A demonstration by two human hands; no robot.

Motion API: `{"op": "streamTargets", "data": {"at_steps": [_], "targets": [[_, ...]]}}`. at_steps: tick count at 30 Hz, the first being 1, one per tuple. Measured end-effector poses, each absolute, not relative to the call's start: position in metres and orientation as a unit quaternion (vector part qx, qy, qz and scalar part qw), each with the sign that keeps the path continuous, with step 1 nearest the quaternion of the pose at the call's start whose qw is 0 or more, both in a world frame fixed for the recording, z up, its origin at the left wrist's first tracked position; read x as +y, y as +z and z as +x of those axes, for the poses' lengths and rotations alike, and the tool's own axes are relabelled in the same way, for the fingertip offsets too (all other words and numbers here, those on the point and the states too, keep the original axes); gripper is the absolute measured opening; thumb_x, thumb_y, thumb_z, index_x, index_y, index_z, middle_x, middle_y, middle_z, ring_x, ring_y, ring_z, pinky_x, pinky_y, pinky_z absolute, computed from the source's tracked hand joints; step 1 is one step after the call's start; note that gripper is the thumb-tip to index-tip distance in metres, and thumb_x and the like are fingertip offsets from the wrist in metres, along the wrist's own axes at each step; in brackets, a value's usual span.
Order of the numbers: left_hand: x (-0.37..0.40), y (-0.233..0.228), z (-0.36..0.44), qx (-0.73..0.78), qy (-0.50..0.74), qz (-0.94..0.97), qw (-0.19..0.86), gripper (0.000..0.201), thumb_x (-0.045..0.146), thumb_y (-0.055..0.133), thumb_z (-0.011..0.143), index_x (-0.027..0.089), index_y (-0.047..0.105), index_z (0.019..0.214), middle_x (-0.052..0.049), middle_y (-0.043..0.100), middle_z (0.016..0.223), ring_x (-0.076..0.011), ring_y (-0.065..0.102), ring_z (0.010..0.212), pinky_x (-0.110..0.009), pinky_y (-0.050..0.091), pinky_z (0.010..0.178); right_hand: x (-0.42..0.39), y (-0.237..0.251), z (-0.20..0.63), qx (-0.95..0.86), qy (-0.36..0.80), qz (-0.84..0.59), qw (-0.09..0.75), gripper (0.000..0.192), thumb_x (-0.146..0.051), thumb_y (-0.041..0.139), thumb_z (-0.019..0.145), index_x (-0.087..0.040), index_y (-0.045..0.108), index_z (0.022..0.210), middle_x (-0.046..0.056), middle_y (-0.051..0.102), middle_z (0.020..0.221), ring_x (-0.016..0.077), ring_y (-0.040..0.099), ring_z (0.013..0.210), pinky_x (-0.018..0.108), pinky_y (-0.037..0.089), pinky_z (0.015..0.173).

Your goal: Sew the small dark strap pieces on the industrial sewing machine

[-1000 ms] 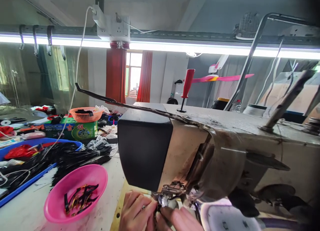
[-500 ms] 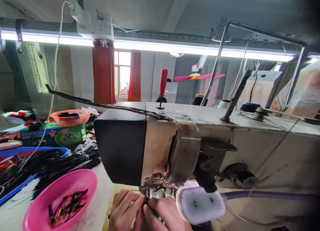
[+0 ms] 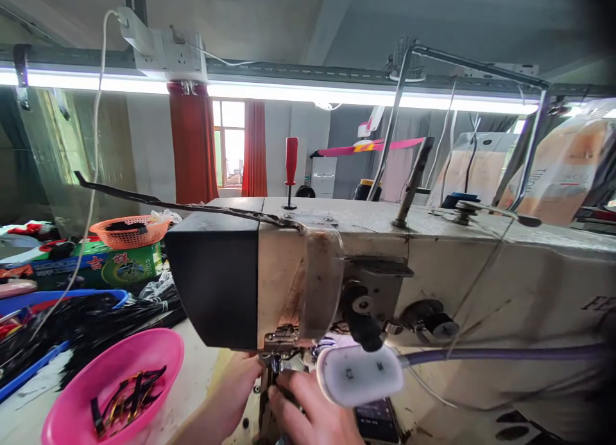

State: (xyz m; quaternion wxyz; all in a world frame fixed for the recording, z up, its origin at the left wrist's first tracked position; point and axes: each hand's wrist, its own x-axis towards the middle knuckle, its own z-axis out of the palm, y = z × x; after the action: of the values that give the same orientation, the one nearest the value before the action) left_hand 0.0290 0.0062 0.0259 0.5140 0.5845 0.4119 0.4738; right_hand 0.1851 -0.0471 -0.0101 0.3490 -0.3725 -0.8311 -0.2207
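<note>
Left hand: the left hand [image 3: 250,368] reaches up under the front of the big, worn, cream and black sewing machine [image 3: 385,271]. Its fingertips are hidden behind the small shiny metal needle part [image 3: 279,342], so I cannot tell if it is open or closed.
Right hand: the right hand [image 3: 308,413] is just below the needle part, beside the left hand. Its fingers [image 3: 283,384] are bent and pinch at something small and dark there. What it is cannot be made out.
Needle part: it hangs under the black end of the machine, right above both hands.
White lamp: a flat white lamp head [image 3: 359,375] on a bendy purple-grey arm sits just right of the hands.
Pink bowl: a round pink plastic bowl [image 3: 72,413] rests on the pale surface [image 3: 197,361] to the left, with thin black and gold strips [image 3: 125,400] inside.
Blue tray: a blue plastic tray [image 3: 33,374] further left holds a heap of long black strips.
Orange basket: a small orange mesh basket [image 3: 129,230] sits on a green box [image 3: 110,265] behind the tray.
Red screwdriver: a screwdriver with a red handle [image 3: 290,172] stands upright on top of the machine.
</note>
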Motion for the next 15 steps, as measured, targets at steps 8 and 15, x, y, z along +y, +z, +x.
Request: {"op": "streamTargets", "data": {"at_steps": [8,15], "targets": [[-0.008,0.027,0.005,0.397,0.487,0.543,0.557,0.033,0.048,0.081,0.071,0.016,0.075,0.072,-0.004,0.071,0.069,-0.0201,0.062,0.07,-0.03,0.05,0.07,-0.042,-0.01,0.189,-0.785,-0.265,-0.423,0.368,0.03,-0.016,0.049,0.089,-0.024,0.066,0.112,0.006,0.076,0.104,0.0238,0.071,0.092,0.034,0.058,0.082],[-0.009,0.025,0.009,0.443,0.45,0.541,0.556,0.029,0.038,0.079,0.069,0.014,0.064,0.062,0.006,0.047,0.052,-0.0078,0.037,0.048,-0.02,0.028,0.046,-0.043,-0.004,0.194,-0.78,-0.243,-0.439,0.373,0.046,-0.016,0.055,0.074,-0.023,0.067,0.119,0.009,0.075,0.108,0.0269,0.071,0.101,0.036,0.056,0.093]]}}
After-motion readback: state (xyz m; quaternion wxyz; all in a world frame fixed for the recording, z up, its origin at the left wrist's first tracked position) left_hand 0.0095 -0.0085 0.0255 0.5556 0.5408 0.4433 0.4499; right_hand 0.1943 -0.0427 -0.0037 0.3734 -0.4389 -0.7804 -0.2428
